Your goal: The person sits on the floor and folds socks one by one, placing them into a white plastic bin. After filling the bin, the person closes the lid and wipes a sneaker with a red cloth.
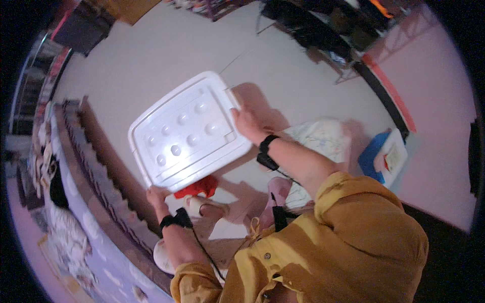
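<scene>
A white plastic storage-box lid [183, 130] is tilted in front of me, with rows of round dimples in its panel and a bright glare near its lower left. My left hand [157, 195] grips the lid at its near left corner. On the opposite side, my right hand [248, 124] holds the right edge, its fingers curled at the rim. Part of a red item [199, 186] shows below the lid's near edge, close to my foot; the rest is hidden. Each wrist wears a black strap with a cord.
A bed with a purple patterned sheet [102, 242] runs along the left, clothing lying on it. White floral fabric [322, 142] lies on the floor [151, 57] at my right. Beyond it stands a blue-and-white container [382, 159]. Dark clothes hang on a rack [322, 34] at the far right.
</scene>
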Demonstrator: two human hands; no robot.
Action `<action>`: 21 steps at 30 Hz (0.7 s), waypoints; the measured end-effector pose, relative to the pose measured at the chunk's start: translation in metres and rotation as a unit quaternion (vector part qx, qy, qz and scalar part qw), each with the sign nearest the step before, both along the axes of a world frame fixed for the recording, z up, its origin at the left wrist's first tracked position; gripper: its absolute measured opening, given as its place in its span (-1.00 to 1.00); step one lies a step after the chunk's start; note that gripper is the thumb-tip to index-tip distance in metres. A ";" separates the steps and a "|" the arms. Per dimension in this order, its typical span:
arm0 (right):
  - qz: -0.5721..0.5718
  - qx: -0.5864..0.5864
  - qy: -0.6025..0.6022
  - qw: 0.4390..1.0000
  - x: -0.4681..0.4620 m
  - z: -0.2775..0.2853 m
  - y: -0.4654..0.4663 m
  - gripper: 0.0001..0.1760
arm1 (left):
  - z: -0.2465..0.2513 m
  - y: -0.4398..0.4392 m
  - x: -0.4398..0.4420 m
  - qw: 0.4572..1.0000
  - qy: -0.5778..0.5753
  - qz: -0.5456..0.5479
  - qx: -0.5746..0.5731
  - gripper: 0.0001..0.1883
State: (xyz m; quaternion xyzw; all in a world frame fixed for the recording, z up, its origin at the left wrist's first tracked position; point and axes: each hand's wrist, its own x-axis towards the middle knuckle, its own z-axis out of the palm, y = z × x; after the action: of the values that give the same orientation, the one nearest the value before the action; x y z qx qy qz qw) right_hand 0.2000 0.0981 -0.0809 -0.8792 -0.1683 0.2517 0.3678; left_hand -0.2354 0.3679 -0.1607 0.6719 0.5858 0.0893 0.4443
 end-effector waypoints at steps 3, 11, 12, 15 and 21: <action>-0.001 -0.025 -0.062 0.998 0.003 0.007 0.000 -0.42 | 0.015 -0.008 0.008 0.962 -0.151 0.216 -0.072 -0.64; 0.211 -0.116 -0.050 0.969 0.056 0.031 0.005 -0.56 | 0.086 -0.044 0.045 0.968 -0.125 0.169 -0.138 -0.69; 0.214 -0.145 -0.016 0.966 0.076 0.034 0.007 -0.39 | 0.085 -0.044 0.054 0.970 -0.116 0.152 -0.150 -0.75; 0.149 -0.201 0.023 0.968 0.135 0.036 -0.013 -0.44 | 0.073 -0.058 0.089 0.975 -0.147 0.054 -0.156 -0.84; 0.185 -0.229 0.032 0.955 0.191 0.067 -0.076 -0.47 | 0.076 -0.081 0.165 0.973 -0.139 0.028 -0.185 -0.52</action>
State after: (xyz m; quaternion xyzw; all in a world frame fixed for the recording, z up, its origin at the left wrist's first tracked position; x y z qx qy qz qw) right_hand 0.3912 0.0224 -0.0136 -0.8850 -0.2536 0.3750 0.1090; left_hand -0.0703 0.2868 -0.0849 0.5427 0.5433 0.0840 0.6351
